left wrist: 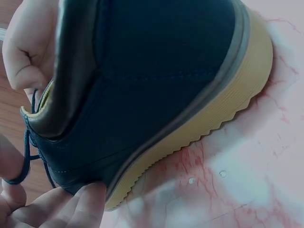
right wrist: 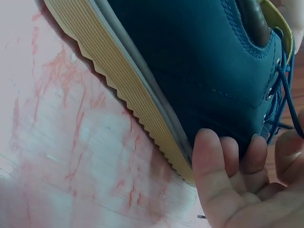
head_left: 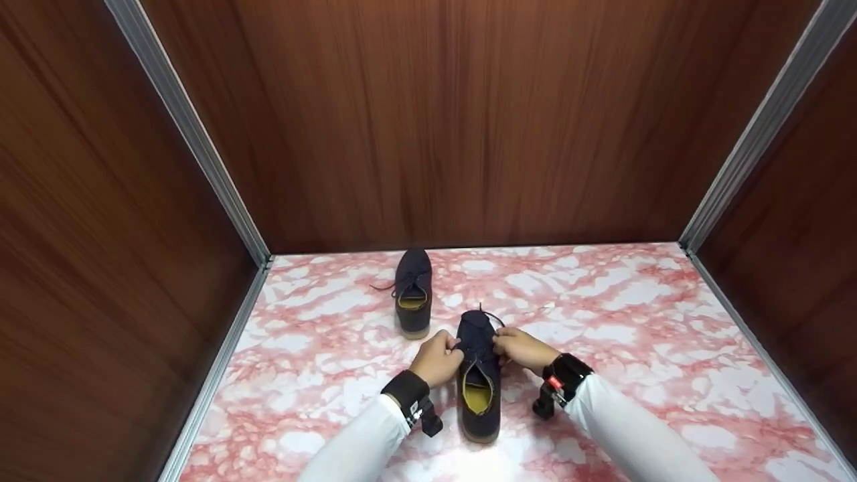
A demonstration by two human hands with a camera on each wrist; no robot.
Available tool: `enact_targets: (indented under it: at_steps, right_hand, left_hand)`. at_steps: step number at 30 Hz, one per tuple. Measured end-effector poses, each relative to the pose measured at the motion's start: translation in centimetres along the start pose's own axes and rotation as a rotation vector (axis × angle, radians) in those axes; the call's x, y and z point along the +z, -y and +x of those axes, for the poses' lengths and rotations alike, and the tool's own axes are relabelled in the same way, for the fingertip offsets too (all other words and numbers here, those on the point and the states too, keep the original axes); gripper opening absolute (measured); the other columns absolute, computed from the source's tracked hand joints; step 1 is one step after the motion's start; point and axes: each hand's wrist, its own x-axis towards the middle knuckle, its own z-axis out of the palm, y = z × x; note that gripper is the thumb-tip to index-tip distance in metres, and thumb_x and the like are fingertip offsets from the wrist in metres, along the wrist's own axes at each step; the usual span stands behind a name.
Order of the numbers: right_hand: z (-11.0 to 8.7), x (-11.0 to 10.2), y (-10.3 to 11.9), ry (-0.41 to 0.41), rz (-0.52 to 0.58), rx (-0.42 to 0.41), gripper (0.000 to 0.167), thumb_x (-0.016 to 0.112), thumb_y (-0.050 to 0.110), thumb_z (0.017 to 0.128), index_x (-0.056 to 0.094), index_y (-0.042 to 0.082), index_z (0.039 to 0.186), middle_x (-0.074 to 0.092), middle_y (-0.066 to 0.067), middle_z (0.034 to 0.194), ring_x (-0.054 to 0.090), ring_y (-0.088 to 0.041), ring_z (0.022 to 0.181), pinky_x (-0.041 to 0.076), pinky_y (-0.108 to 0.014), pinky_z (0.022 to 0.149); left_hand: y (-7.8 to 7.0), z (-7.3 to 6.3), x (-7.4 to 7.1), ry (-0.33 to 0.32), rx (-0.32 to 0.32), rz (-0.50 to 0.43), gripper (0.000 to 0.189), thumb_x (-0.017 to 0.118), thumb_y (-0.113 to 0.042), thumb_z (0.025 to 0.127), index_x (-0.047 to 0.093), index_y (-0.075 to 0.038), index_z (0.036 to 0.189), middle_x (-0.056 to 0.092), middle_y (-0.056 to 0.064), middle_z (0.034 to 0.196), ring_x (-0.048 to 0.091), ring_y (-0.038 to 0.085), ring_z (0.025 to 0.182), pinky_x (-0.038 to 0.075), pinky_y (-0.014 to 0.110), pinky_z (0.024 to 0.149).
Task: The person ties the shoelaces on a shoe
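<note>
A dark blue lace-up shoe (head_left: 481, 423) with a yellow lining stands on the floor, toe pointing away from me. My left hand (head_left: 436, 361) is at its left side and pinches one end of the shoelace (left wrist: 26, 164) between thumb and forefinger. The other fingers of that hand rest against the shoe's side. On the opposite side, my right hand (head_left: 525, 348) pinches the other end of the lace (right wrist: 290, 102), with its remaining fingers touching the upper. The tan ridged sole (right wrist: 126, 97) shows in both wrist views. The fingertips' exact hold on the lace is partly hidden.
A matching second shoe (head_left: 414, 320) stands farther back and left, near the rear wall, its lace (head_left: 383, 288) trailing leftward. Brown wood-look panels (head_left: 442, 127) enclose the red-and-white marbled surface (head_left: 622, 321) at the back and both sides.
</note>
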Motion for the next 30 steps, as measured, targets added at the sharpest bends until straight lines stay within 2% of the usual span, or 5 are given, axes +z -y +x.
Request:
enact_targets:
  at_steps: [5, 12, 21, 26, 30]
  right_hand:
    - [-0.4, -0.5, -0.1, 0.015, 0.075, 0.046, 0.014, 0.050, 0.015, 0.097, 0.053, 0.002, 0.104, 0.058, -0.006, 0.094, 0.062, -0.021, 0.076, 0.063, -0.044, 0.078]
    - [-1.1, -1.8, -0.4, 0.034, 0.156, 0.048, 0.026, 0.047, 0.030, 0.109, 0.051, 0.005, 0.116, 0.070, -0.015, 0.111, 0.074, -0.026, 0.088, 0.063, -0.053, 0.089]
    - [-1.8, -2.8, -0.9, 0.077, 0.276, 0.044, 0.022, 0.038, 0.033, 0.114, 0.046, 0.014, 0.121, 0.074, -0.020, 0.122, 0.077, -0.038, 0.103, 0.061, -0.055, 0.094]
    - [-2.1, -2.9, -1.1, 0.106, 0.323, 0.041, 0.023, 0.038, 0.034, 0.114, 0.041, 0.014, 0.124, 0.074, -0.017, 0.121, 0.075, -0.041, 0.106, 0.060, -0.057, 0.096]
    - [-2.6, -3.3, -1.4, 0.122, 0.348, 0.033, 0.032, 0.040, 0.036, 0.113, 0.037, 0.012, 0.134, 0.074, -0.017, 0.121, 0.075, -0.039, 0.106, 0.060, -0.056, 0.096]
  left_hand:
    - [0.1, 0.0, -0.2, 0.013, -0.039, -0.039, 0.016, 0.058, -0.005, 0.088, 0.049, -0.010, 0.076, 0.069, 0.010, 0.086, 0.055, 0.014, 0.073, 0.044, 0.025, 0.066]
    - [0.3, 0.2, -0.6, 0.053, -0.113, -0.185, 0.026, 0.055, -0.007, 0.090, 0.042, -0.019, 0.071, 0.077, 0.017, 0.114, 0.054, 0.010, 0.073, 0.043, 0.020, 0.062]
    - [0.8, 0.3, -1.0, 0.066, -0.099, -0.209, 0.033, 0.060, -0.018, 0.099, 0.046, -0.017, 0.069, 0.050, -0.004, 0.069, 0.060, 0.017, 0.070, 0.046, 0.025, 0.068]
    - [0.9, 0.1, -0.6, 0.110, -0.195, -0.425, 0.023, 0.060, -0.019, 0.101, 0.061, -0.002, 0.085, 0.072, 0.017, 0.093, 0.077, 0.034, 0.081, 0.065, 0.041, 0.075]
    - [0.6, -0.1, -0.6, 0.153, -0.303, -0.569, 0.025, 0.055, -0.019, 0.102, 0.062, 0.004, 0.099, 0.070, 0.024, 0.122, 0.073, 0.023, 0.079, 0.066, 0.045, 0.077]
